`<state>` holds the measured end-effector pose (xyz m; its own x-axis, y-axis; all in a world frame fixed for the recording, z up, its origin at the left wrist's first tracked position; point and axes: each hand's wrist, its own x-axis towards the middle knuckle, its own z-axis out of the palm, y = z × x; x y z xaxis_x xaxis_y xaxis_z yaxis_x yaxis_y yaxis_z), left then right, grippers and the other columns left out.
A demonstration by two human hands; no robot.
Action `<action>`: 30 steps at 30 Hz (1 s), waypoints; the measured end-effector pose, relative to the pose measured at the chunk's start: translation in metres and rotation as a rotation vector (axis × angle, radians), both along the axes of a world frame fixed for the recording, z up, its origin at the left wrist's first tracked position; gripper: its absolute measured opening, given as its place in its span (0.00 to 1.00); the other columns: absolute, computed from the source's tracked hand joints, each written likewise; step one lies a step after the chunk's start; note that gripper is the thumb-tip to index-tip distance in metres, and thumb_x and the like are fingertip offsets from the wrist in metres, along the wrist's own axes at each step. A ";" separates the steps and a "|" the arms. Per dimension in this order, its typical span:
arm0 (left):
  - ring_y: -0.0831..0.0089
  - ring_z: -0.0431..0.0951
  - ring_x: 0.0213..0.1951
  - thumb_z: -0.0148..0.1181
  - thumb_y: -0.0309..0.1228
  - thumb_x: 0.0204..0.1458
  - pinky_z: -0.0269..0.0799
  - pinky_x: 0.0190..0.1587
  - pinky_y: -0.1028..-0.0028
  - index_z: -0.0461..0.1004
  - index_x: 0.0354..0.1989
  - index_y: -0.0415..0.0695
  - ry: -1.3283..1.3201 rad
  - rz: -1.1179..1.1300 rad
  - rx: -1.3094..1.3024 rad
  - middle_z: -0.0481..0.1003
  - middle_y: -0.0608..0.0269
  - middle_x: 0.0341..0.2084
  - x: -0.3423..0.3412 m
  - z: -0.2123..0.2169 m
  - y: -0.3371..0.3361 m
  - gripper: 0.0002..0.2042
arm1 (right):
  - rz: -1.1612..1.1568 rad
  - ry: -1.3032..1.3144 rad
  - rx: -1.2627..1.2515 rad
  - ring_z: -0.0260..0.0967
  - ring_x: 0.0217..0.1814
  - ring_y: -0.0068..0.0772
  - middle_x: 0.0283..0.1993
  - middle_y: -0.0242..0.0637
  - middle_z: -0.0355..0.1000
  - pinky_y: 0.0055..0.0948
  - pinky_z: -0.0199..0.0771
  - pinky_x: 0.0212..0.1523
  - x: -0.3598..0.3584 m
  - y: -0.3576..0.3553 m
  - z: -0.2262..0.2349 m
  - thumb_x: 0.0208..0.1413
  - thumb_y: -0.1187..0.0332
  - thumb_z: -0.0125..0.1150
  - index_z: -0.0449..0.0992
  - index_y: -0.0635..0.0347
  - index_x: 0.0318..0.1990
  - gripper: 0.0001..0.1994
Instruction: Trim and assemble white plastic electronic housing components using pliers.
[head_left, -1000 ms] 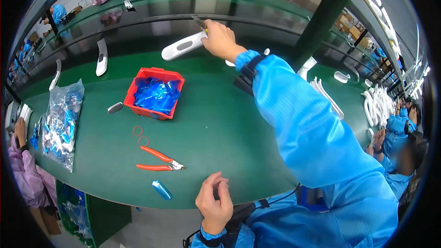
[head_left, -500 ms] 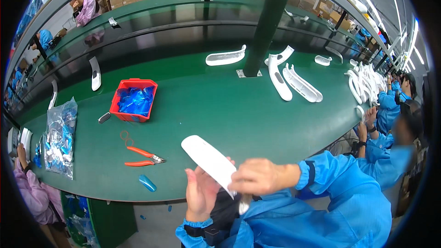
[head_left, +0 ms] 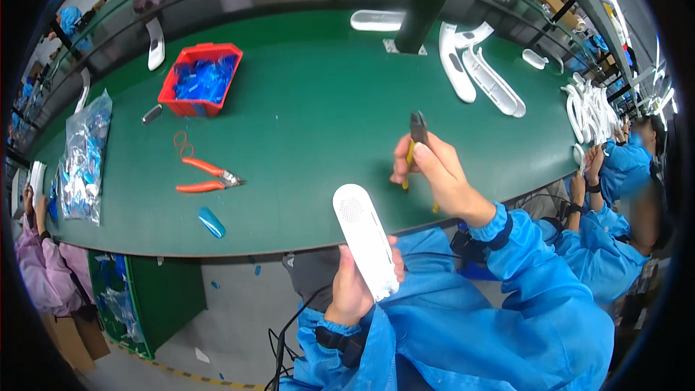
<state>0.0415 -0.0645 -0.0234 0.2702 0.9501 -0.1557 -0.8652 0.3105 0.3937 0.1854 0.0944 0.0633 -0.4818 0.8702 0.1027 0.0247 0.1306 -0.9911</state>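
Note:
My left hand [head_left: 353, 291] is closed round the lower part of a long white plastic shell [head_left: 362, 235]. The shell has a rounded far end with a patch of small holes, and it tilts up over the table's near edge. To the right, my right hand [head_left: 443, 174] grips a pair of pliers [head_left: 418, 130] with yellow handles, the dark jaws pointing away from me. Fingers hide much of the handles. Farther left on the green table [head_left: 289, 152] lie orange-handled cutters [head_left: 210, 177] and a shiny blue oval piece [head_left: 211, 222].
A red bin [head_left: 200, 107] holds blue film. Beside it are a clear bag of parts [head_left: 85, 159] and a small grey oval piece [head_left: 152, 114]. White shells [head_left: 494, 81] lie near a green post [head_left: 426, 14]; more are piled at the right [head_left: 590, 110]. Co-workers sit on both sides.
My right hand has left the white shell and now holds yellow-handled pliers above the table. The shell has turned, showing its holed face. The view has tilted downward.

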 end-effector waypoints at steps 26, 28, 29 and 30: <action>0.62 0.77 0.23 0.21 0.64 0.62 0.75 0.27 0.67 0.70 0.40 0.34 0.034 0.021 -0.112 0.74 0.51 0.23 0.012 -0.008 0.007 0.41 | -0.018 0.070 -0.271 0.64 0.24 0.20 0.26 0.32 0.65 0.25 0.69 0.25 -0.070 -0.035 -0.019 0.70 0.58 0.44 0.65 0.64 0.34 0.18; 0.62 0.77 0.23 0.20 0.64 0.62 0.75 0.27 0.67 0.71 0.39 0.34 0.039 0.028 -0.127 0.75 0.50 0.22 0.012 -0.007 0.008 0.41 | -0.033 0.060 -0.252 0.64 0.23 0.19 0.26 0.31 0.65 0.24 0.70 0.24 -0.072 -0.035 -0.019 0.70 0.58 0.45 0.65 0.64 0.34 0.17; 0.61 0.77 0.23 0.20 0.64 0.62 0.75 0.27 0.67 0.71 0.39 0.34 0.051 0.026 -0.114 0.75 0.49 0.22 0.012 -0.007 0.009 0.42 | -0.045 0.050 -0.244 0.64 0.23 0.19 0.26 0.31 0.66 0.23 0.70 0.24 -0.073 -0.037 -0.018 0.70 0.59 0.45 0.65 0.64 0.35 0.16; 0.61 0.77 0.23 0.19 0.64 0.62 0.75 0.27 0.67 0.71 0.39 0.34 0.061 0.023 -0.102 0.75 0.49 0.22 0.012 -0.008 0.008 0.42 | -0.059 0.040 -0.237 0.64 0.23 0.19 0.26 0.31 0.66 0.23 0.70 0.24 -0.074 -0.039 -0.017 0.70 0.60 0.45 0.65 0.64 0.35 0.16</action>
<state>0.0533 -0.0563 -0.0313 0.2353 0.9344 -0.2675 -0.8479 0.3319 0.4134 0.1111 0.0555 0.0462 -0.4295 0.8986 -0.0901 -0.0141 -0.1065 -0.9942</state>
